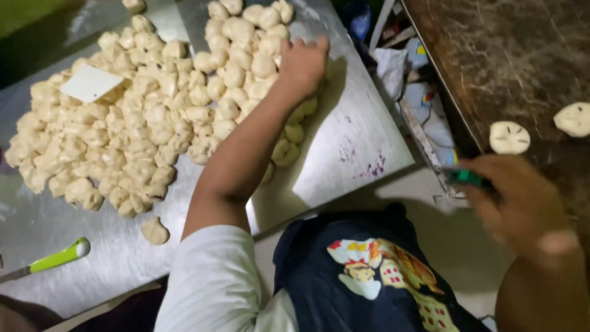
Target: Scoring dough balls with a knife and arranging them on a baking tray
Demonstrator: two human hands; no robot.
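A big heap of pale dough pieces (147,117) covers a steel table (350,154). My left hand (302,61) reaches across to the heap's right edge, fingers curled down around a dough piece. My right hand (522,209) is blurred at the right, closed on a small green tool (468,177) beside a dark brown surface (510,55). Two flattened dough discs (509,137) (574,118) lie on that surface, just beyond my right hand.
A white flat scraper card (91,83) rests on the heap's left part. A green-handled knife (54,258) lies at the table's near left, and one stray dough piece (155,230) sits close to it. Packets and wrappers (424,104) fill the gap between table and dark surface.
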